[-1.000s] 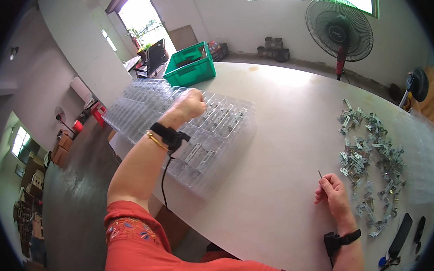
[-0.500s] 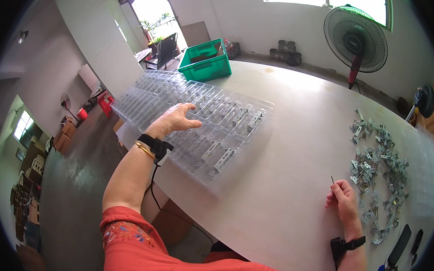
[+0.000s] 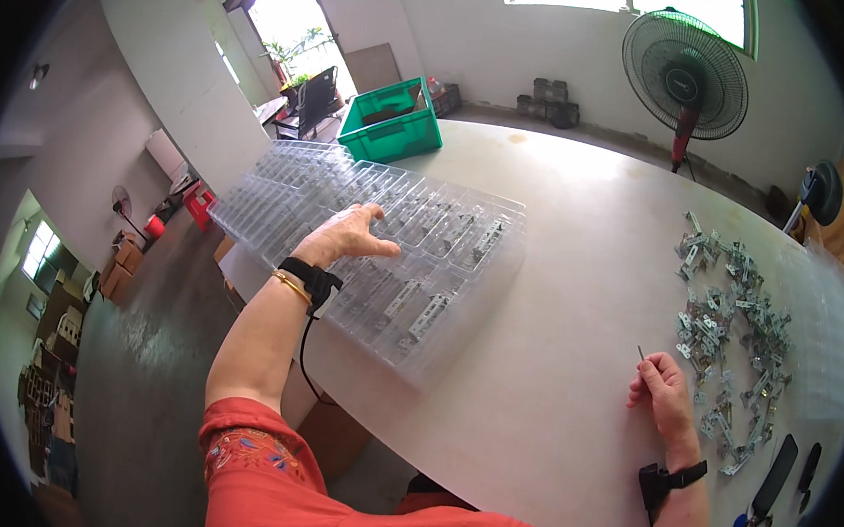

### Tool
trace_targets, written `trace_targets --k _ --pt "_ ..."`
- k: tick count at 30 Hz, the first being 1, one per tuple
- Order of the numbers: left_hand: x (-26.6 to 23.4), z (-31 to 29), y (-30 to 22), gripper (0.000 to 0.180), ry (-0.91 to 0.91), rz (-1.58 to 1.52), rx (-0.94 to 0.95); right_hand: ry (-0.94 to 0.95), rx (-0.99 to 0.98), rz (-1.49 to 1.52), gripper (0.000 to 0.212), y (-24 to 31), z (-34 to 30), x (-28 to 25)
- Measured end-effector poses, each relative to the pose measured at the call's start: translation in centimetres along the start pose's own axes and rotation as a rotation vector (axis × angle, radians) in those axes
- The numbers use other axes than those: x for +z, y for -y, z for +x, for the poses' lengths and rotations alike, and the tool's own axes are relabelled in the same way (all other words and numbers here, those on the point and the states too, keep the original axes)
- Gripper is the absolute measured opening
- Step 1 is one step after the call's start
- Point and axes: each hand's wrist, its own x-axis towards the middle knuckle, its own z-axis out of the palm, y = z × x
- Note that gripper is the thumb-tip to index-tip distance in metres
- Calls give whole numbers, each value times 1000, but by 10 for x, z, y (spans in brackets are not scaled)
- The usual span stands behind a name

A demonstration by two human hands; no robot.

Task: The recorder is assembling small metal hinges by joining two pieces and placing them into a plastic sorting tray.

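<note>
Your left hand (image 3: pixel 351 235) is over the clear tray (image 3: pixel 471 324), thumb and fingers spread apart; whether the fingertips touch it, you cannot tell from this view. That tray tops a stack near the table's left edge, with small metal parts lying in its compartments, and a second tray stack (image 3: pixel 272 189) stands against its far left side. Your right hand (image 3: pixel 666 390) is well apart from the trays, thumb and finger closed together on a thin pin (image 3: pixel 641 353), which sticks up past your fingertips. Just beyond that hand, to its right, loose brackets (image 3: pixel 703 331) lie heaped on the pale table (image 3: pixel 548 407). Near your right wrist, a black tool (image 3: pixel 777 474) lies beside a smaller dark one (image 3: pixel 811 465). Behind the trays sits a green bin (image 3: pixel 400 144), and a fan (image 3: pixel 684 82) stands past the table's far edge.
</note>
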Motion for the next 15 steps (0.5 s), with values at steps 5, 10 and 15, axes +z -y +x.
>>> trace_targets --k 5,10,15 --pt "3 6 3 87 7 -7 -8 -6 8 -2 14 2 -1 2" --pt "5 0 -3 86 -37 -90 27 -7 9 -14 14 4 -2 4" --pt "7 2 3 82 -8 -145 59 2 -3 -35 14 3 -1 2"
